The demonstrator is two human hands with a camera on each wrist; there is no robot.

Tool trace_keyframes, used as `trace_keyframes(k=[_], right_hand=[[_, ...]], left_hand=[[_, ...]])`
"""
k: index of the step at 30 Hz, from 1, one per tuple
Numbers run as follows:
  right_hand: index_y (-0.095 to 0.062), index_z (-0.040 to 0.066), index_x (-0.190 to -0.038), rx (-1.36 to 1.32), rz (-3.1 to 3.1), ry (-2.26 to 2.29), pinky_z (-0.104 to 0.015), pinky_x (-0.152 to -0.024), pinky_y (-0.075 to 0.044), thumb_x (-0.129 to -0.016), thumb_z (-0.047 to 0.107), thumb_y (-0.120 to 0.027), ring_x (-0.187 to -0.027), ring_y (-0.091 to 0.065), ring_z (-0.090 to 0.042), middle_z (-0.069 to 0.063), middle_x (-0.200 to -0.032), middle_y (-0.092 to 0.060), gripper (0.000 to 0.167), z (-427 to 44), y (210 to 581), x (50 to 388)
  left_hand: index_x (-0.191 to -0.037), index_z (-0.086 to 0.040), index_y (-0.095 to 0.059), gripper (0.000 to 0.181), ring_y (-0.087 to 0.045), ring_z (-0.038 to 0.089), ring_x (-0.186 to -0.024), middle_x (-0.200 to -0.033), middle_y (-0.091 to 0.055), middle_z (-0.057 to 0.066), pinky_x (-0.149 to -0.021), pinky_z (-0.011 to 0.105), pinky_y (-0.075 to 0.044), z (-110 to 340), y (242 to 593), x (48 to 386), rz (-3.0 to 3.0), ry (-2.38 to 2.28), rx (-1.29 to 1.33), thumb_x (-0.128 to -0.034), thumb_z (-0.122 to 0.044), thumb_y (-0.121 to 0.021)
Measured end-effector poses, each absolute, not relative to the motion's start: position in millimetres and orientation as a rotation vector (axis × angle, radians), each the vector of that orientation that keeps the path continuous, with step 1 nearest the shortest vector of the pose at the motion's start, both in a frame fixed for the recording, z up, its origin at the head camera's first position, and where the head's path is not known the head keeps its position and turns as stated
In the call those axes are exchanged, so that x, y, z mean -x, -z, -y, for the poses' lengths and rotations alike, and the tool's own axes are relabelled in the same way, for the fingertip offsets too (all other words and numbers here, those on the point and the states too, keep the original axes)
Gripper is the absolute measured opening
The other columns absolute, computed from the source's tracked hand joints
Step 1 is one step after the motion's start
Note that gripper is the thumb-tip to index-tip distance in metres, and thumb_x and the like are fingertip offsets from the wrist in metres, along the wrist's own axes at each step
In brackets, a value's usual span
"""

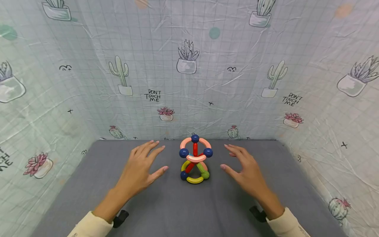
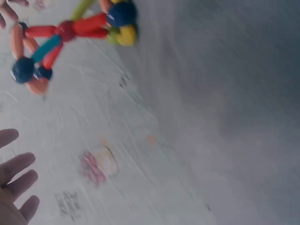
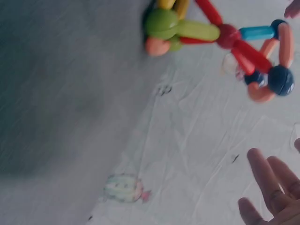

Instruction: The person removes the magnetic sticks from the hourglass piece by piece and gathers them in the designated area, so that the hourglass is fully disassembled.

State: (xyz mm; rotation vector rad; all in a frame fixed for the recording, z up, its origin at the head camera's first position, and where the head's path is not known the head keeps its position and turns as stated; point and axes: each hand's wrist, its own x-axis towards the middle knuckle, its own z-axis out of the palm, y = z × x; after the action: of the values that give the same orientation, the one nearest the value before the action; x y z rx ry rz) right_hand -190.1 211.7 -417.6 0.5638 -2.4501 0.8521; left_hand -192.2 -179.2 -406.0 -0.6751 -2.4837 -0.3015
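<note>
A toy structure of coloured rods and balls stands upright on the grey table, its blue ball [image 1: 184, 153] part of an upper ring with pink curved pieces, its yellow curved piece [image 1: 194, 180] at the base. To its left, the left hand [image 1: 139, 168] is held with fingers extended, apart from the toy. On the other side the right hand [image 1: 248, 171] has its fingers spread and touches nothing. In the left wrist view the toy's red centre ball [image 2: 66, 31] shows at the upper left; the right wrist view shows its green ball [image 3: 161, 23] on the table.
Grey cloth [image 1: 192, 210] covers the table. Behind and at both sides hangs a pale patterned sheet [image 1: 213, 82] with printed cacti and lettering. Dark bands sit at both wrists, near the cream sleeves [image 1: 93, 225].
</note>
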Motion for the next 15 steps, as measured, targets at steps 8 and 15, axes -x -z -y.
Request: trace_keyframes(k=[8,15], right_hand=[[-0.067,0.027,-0.143,-0.662,2.4,-0.927,-0.062,-0.105,-0.046,-0.083,0.028,-0.094,-0.129,-0.062,-0.023,0.001,-0.146,-0.064,0.066,-183.7,412.4,192.9],[-0.072,0.021,-0.136,-0.8,2.352,-0.935,-0.057,-0.106,-0.043,-0.083,0.026,-0.093,-0.13,-0.057,-0.022,0.0,-0.142,-0.067,0.057,-159.9,410.7,201.4]], left_hand=[[-0.141,-0.018,-0.068,0.064,-0.06,0.028,-0.131,-0.142,-0.067,0.005,-0.103,0.054,-0.049,145.7,401.2,195.4,2.389,0.521,0.743,-0.0854,-0.04,-0.09],[-0.136,-0.018,-0.071,0.058,-0.066,0.021,-0.122,-0.135,-0.07,-0.001,-0.098,0.045,-0.059,127.5,407.3,203.0,2.352,0.736,0.753,-0.0833,-0.023,-0.093]])
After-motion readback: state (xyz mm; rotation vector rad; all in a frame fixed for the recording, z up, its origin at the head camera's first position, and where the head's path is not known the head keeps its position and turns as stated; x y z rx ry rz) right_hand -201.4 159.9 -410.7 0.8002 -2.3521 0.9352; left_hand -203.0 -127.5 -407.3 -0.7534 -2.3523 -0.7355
